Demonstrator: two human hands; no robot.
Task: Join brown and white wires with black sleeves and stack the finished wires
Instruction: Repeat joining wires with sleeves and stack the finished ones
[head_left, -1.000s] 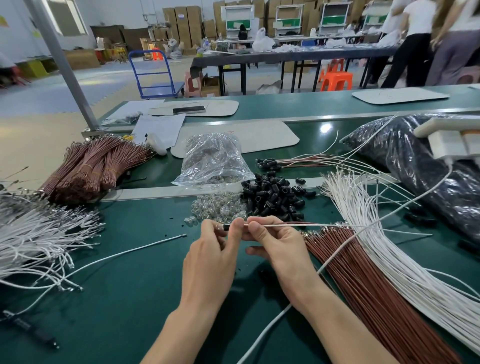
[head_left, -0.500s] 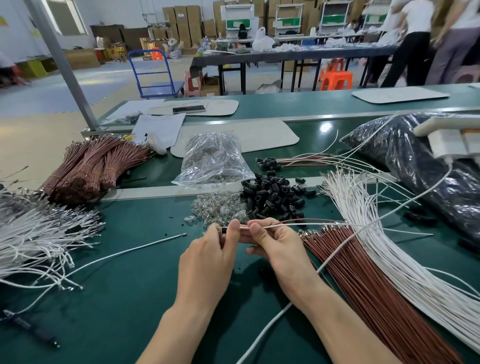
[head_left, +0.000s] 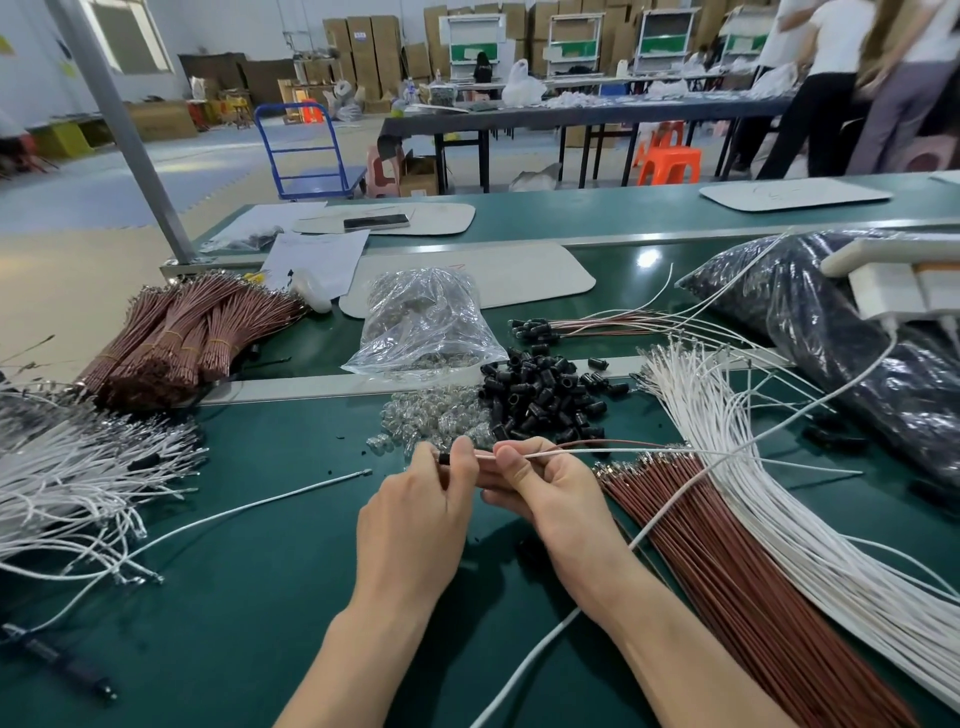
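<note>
I sleeve a pair
Left hand pinches the black sleeve, right hand the wires; next, I'd push them home.

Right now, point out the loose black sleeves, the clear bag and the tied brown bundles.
black sleeves (head_left: 540, 400): head view, middle of heap.
clear bag (head_left: 422, 318): head view, crinkled front.
tied brown bundles (head_left: 176, 338): head view, mid-length.

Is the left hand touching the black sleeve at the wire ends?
Touching. The head view shows the left hand pinching the black sleeve between thumb and finger; the right hand pinches the wires.
</note>
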